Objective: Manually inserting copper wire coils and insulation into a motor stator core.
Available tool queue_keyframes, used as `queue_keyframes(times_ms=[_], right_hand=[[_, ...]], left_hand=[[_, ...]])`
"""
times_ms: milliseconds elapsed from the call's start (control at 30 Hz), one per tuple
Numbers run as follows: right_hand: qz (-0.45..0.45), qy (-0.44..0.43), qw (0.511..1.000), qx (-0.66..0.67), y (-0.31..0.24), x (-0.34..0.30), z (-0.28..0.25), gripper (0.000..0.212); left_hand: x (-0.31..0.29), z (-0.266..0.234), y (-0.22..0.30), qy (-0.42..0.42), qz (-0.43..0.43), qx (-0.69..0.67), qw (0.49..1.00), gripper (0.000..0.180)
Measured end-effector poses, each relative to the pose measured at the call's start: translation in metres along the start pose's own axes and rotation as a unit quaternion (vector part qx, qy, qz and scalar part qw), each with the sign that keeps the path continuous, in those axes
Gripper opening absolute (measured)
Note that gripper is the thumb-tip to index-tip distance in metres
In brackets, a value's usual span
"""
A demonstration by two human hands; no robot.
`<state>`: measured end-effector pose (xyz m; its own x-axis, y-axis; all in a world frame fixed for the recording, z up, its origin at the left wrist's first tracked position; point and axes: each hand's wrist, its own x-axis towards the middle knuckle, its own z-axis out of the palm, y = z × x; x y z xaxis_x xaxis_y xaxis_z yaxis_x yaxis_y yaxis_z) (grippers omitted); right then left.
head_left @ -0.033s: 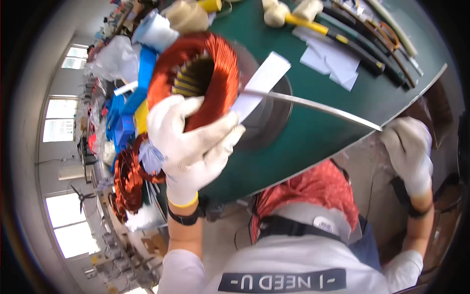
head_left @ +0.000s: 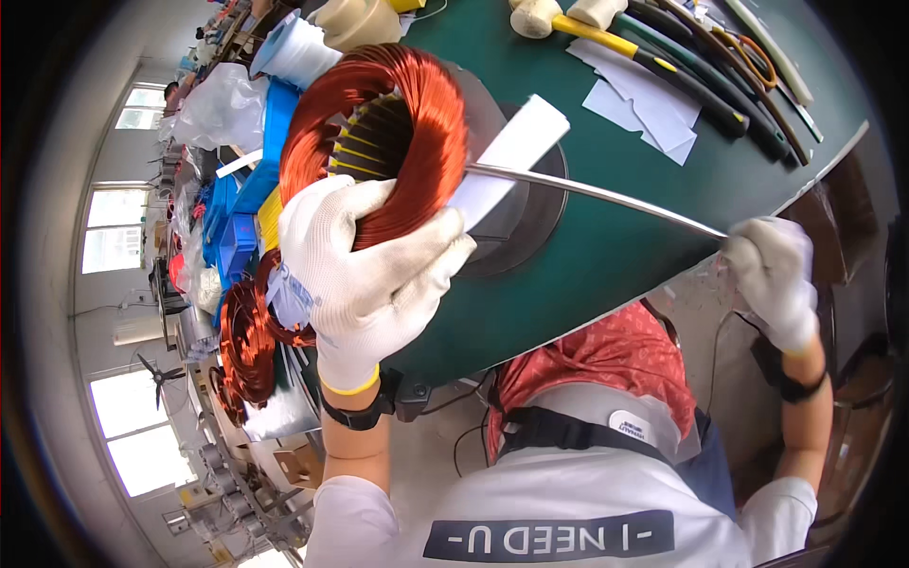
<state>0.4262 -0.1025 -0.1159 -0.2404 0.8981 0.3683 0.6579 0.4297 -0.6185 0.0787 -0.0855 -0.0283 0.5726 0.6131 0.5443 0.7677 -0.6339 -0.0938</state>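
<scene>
left hand (head_left: 365, 270) curled firmly round near rim of copper stator winding (head_left: 436, 156) over green tabletop (head_left: 615, 256); right hand (head_left: 772, 275) closed on metal rod (head_left: 606, 193), far end at winding beside paper strip (head_left: 516, 142). steady, light pressure likely spares wire enamel.

Setting: workshop, coil-winding type. Evidence: mallets (head_left: 606, 36) and paper slips (head_left: 611, 102) on a green bench (head_left: 587, 256); a copper-wound stator (head_left: 437, 123) at its left part; loose copper coils (head_left: 248, 341) near blue bins (head_left: 240, 239); a white spool (head_left: 295, 52); large windows (head_left: 118, 227) in the wall beyond.
</scene>
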Motion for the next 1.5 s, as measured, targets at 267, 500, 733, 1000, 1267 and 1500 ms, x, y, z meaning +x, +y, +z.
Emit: queue_keyframes(times_ms=[267,500,733,1000,1267,1500], right_hand=[[-0.046,-0.058,0.997,-0.006,-0.022,0.033,-0.014,0.019],[-0.058,-0.059,0.994,-0.065,-0.031,0.024,-0.021,0.018],[-0.005,-0.02,0.999,-0.031,-0.029,-0.003,-0.003,0.015],[0.065,0.064,0.982,-0.165,-0.055,-0.046,-0.068,0.024],[-0.057,0.036,0.971,-0.231,-0.076,-0.001,-0.08,0.026],[-0.131,-0.002,0.953,-0.273,-0.088,0.027,-0.072,0.034]], left_hand=[[-0.01,-0.001,-0.01,-0.006,-0.047,-0.017,0.999,0.029],[-0.012,-0.003,-0.012,-0.03,-0.036,-0.022,0.999,0.031],[-0.007,-0.001,-0.024,0.01,0.027,-0.049,0.998,0.026],[-0.013,-0.004,-0.026,0.111,0.02,-0.026,0.993,0.026],[0.015,0.013,-0.005,0.012,-0.076,0.018,0.997,0.02],[0.002,0.009,-0.006,0.076,-0.047,0.004,0.996,0.017]])
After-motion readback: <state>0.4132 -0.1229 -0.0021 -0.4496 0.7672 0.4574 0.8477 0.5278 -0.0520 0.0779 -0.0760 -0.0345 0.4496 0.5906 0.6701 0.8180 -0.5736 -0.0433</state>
